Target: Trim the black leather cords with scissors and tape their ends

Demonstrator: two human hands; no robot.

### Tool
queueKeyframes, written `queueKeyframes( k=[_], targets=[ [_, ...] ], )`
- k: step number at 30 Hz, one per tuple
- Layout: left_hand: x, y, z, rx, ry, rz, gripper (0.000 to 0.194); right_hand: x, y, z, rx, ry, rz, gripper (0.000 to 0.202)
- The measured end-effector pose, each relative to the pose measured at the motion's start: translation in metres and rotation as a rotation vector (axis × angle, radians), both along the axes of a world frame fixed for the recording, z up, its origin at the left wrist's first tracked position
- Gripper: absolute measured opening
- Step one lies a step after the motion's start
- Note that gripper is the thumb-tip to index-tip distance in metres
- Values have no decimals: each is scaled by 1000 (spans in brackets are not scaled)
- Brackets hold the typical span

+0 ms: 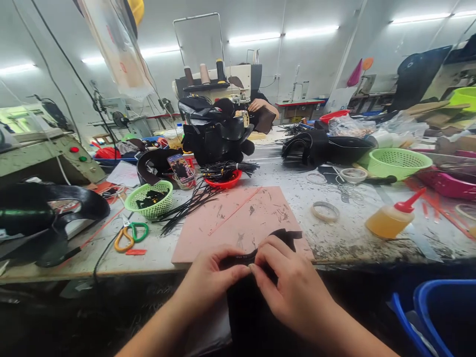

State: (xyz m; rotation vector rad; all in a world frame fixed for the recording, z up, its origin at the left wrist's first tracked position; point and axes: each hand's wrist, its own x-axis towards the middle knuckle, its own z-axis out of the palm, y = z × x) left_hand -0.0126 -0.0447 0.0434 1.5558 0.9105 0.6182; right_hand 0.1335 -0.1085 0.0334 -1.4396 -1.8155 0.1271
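A black, flexible leather-like piece (288,237) lies across the front edge of a pink board (267,208), and part of it hangs below the table edge. My left hand (215,277) pinches its edge between thumb and fingers. Close beside it, my right hand (288,277) grips the same piece, fingers curled over it and thumb at the edge. The two thumbs nearly meet. My fingers cover the part of the edge between them.
Left of the board lie scissors (130,235) and a green basket (163,201) of black pieces. Black cords (193,203) trail from a red bowl (225,183). At right are a tape roll (325,211) and a bottle of amber liquid (388,221). Another person's hand (260,105) works behind.
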Motion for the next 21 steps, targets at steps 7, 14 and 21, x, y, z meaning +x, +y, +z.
queueKeyframes(
  k=[7, 14, 21],
  targets=[
    [-16, 16, 14, -7, 92, -43, 7, 2, -2, -6, 12, 48, 46, 10],
    [-14, 23, 20, 32, 251, -226, 13, 2, 1, -8, 65, 136, 74, 7],
    [-10, 23, 16, 13, 209, -172, 9, 4, 2, -12, 57, 190, 51, 7]
  ],
)
